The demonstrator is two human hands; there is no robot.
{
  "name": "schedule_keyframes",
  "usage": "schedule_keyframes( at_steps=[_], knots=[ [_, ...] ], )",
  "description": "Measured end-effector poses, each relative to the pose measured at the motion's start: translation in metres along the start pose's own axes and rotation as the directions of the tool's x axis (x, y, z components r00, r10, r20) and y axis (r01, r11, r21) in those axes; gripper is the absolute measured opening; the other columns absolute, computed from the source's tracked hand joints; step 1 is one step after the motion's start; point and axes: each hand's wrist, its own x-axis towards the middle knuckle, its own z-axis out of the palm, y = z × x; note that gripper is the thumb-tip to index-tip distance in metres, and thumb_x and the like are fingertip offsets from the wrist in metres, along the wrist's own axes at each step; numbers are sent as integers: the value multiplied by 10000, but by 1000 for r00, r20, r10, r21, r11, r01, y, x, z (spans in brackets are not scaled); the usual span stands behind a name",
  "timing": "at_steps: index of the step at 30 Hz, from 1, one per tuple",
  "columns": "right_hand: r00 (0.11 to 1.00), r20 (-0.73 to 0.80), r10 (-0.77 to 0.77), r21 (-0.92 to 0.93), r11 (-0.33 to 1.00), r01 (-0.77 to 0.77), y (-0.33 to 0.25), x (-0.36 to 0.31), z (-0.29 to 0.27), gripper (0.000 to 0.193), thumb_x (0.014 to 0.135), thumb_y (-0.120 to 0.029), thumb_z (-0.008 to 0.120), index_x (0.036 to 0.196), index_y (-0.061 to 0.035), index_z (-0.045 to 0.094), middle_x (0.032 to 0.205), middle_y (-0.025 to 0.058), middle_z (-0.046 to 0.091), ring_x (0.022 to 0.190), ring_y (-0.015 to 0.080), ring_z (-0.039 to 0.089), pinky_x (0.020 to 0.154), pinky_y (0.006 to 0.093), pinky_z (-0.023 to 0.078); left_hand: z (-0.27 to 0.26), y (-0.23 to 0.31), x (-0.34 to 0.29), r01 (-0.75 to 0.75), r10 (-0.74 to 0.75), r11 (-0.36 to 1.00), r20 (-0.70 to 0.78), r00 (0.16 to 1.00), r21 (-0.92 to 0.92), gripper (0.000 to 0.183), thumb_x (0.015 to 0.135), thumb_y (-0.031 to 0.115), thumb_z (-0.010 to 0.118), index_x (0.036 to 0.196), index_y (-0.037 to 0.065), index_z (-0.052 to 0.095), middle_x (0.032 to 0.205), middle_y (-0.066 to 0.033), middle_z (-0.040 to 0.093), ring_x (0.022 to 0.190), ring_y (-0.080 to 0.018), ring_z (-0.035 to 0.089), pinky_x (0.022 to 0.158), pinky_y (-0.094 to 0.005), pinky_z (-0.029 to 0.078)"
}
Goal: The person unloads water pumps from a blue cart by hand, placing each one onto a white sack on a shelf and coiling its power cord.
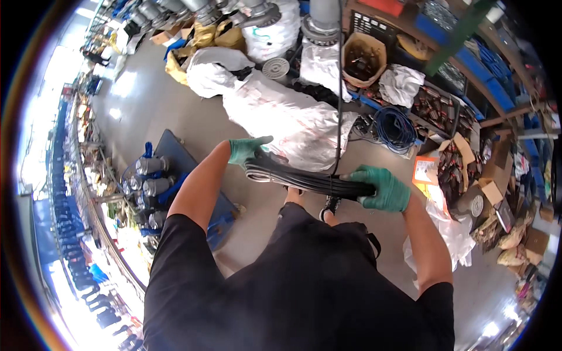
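A long bundle of black cable (310,181) is stretched level in front of my body, its strands folded side by side. My left hand (249,151), in a green glove, grips its left end, with the thumb pointing out to the right. At the other end, my right hand (383,188), gloved the same way, is closed round the strands. A single dark cable (339,99) runs down from the top of the view to the bundle, close to its right half. Part of the fingers of both hands is hidden by the cable or the gloves.
A large white sack (281,117) lies on the floor ahead. Right of it are a coil of blue cable (395,130), an open carton (364,58) and shelves with blue bins (468,64). A blue pallet (175,146) carrying grey motors (153,165) stands at my left.
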Motion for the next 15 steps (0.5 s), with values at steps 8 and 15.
schedule_keyframes(
  at_steps=[8, 15],
  knots=[
    [998, -35, 58, 102, 993, -54, 6, -14, 0, 666, 744, -49, 733, 1399, -102, 626, 1189, 122, 672, 1117, 269, 661, 992, 382, 523, 95, 38, -21, -693, 691, 677, 110, 714, 246, 277, 1060, 274, 583, 1088, 3, 633, 950, -74, 710, 878, -171, 690, 849, -326, 540],
    [990, -123, 73, 541, 841, 5, 38, -33, 22, 660, 745, -126, 776, 1365, 24, 608, 1180, 87, 694, 1106, 188, 646, 960, 348, 530, 148, 14, -69, -742, 917, 72, 248, 311, 666, 227, 1068, 241, 548, 1165, 49, 620, 980, -112, 695, 911, -260, 679, 836, -382, 529]
  ],
)
